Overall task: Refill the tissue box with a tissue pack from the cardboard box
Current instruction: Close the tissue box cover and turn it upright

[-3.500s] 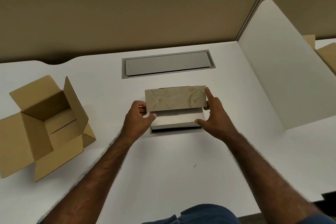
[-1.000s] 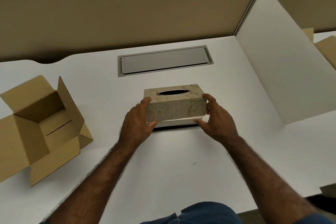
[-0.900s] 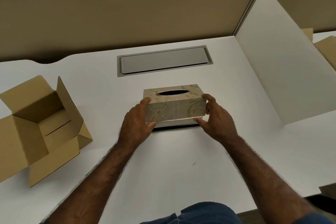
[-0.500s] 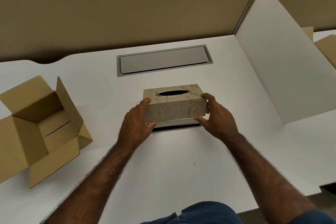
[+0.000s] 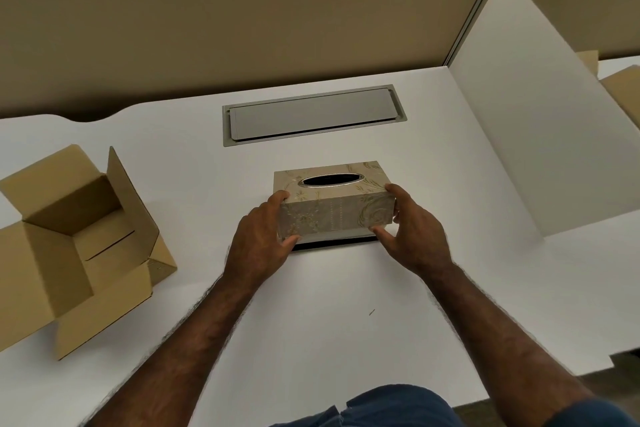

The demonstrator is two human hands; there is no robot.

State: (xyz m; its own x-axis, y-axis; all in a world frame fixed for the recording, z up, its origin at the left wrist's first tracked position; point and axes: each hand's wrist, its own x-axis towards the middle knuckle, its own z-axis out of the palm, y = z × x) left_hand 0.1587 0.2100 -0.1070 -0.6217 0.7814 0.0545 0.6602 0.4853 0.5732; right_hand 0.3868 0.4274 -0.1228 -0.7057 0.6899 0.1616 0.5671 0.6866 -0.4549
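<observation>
The beige patterned tissue box (image 5: 334,210) stands upright at the desk's middle, its dark oval slot facing up. A thin dark base edge (image 5: 337,243) shows under its front side. My left hand (image 5: 261,239) grips the box's left end and my right hand (image 5: 410,230) grips its right end. The open cardboard box (image 5: 74,243) lies at the left of the desk, flaps spread; I see no tissue pack inside it. No tissue shows in the slot.
A grey cable hatch (image 5: 313,114) is set into the white desk (image 5: 329,315) behind the tissue box. A white divider panel (image 5: 540,121) rises at the right, a tan partition (image 5: 242,28) at the back. Another cardboard piece (image 5: 623,87) sits beyond the divider.
3.5 s ago the cover was tilted above the base, showing its side. It now sits down over the base, slot up. In the last second, both hands barely moved.
</observation>
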